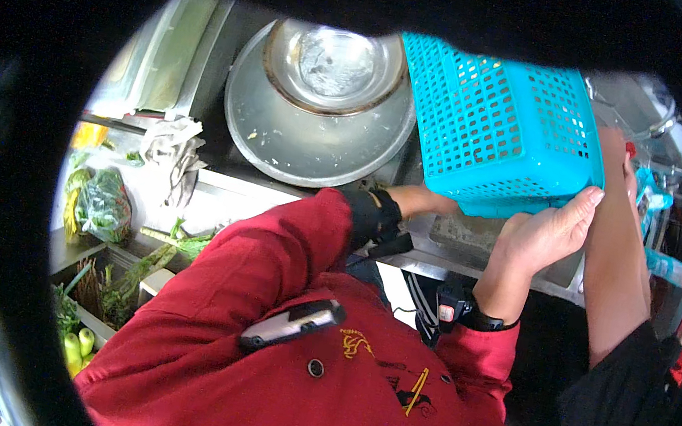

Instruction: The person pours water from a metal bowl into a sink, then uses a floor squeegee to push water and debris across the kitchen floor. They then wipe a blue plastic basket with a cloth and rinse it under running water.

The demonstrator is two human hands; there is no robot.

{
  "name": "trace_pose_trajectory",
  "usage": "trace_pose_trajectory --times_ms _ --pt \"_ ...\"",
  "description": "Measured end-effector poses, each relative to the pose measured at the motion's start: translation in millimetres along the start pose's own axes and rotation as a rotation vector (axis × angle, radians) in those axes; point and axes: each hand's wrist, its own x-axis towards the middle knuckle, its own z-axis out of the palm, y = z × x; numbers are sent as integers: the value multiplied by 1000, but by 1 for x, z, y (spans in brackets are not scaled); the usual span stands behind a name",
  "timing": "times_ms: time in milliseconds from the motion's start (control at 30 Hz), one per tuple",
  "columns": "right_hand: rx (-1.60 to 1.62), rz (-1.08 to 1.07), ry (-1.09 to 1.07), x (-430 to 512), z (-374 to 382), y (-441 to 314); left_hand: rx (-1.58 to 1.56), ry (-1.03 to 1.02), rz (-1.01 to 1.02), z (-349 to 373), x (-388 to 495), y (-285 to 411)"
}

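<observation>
A turquoise perforated plastic basket [486,115] is tilted above the sink area at the upper right, its outer side towards me. My right hand [548,231] grips its near corner, the thumb lying along the edge. My left hand [440,204] reaches to the basket's near lower end; its fingers are hidden behind the plastic, so its hold cannot be told. Left of the basket, a wide metal basin [304,149] with scattered food bits on it stands on the metal surface. On top of it sits a smaller round metal bowl [337,63] with a brownish rim.
Close on my right stands a co-worker in black, a bare forearm [615,272] reaching past the basket. A crumpled cloth [172,151] hangs at the counter's edge. Bagged greens [104,207] and a vegetable crate [103,330] lie at left. A metal sink edge [441,263] runs before me.
</observation>
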Motion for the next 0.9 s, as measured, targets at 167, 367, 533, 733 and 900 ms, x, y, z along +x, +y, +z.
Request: trace_pose_trajectory --times_ms 167,367,533,733,900 --pt "20 73 -71 -10 -1 11 286 92 30 -12 -26 -16" --pt "18 192 -102 -19 -19 49 207 787 -832 -97 -115 -223" --pt "18 278 -166 -30 -9 51 -716 1087 -1314 -162 -226 -321" --pt "-143 238 -330 -39 -30 63 -1081 1073 -815 -148 -164 -182" --pt "-130 271 -443 -58 -17 66 -786 983 -559 -144 -145 -83"
